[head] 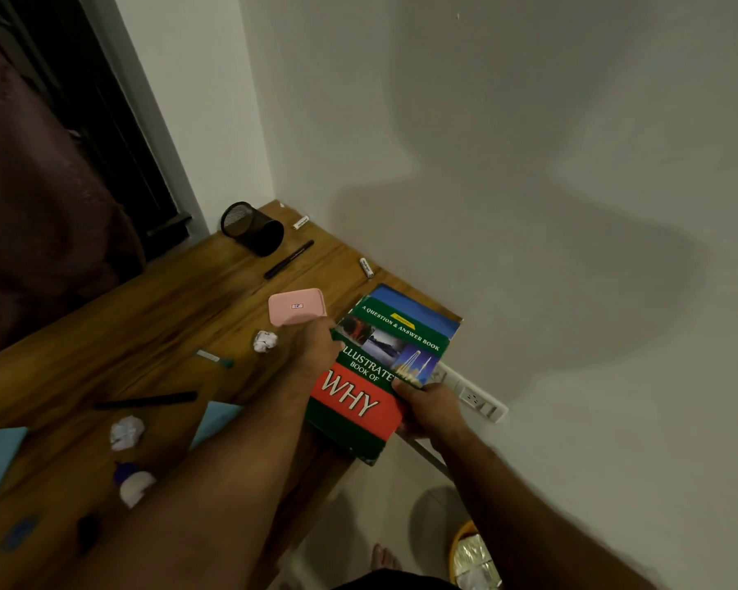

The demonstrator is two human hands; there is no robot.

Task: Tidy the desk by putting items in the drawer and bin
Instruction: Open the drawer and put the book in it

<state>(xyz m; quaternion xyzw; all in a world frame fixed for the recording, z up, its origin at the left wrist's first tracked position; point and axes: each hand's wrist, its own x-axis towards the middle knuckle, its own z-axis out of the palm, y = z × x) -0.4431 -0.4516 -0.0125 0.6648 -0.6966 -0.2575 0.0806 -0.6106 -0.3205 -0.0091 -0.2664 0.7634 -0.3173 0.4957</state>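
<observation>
Left hand (316, 347) and right hand (429, 408) each gripped an edge of the book (376, 376), held at the table (167, 300) corner. Step: stowing the book. Next move likely requires locating the drawer, not visible here.

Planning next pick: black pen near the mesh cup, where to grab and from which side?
Pinch the black pen mid-barrel from above, fingers across its width. It lies flat and diagonal on the desk, apart from the mesh cup, so both long sides look free.
</observation>
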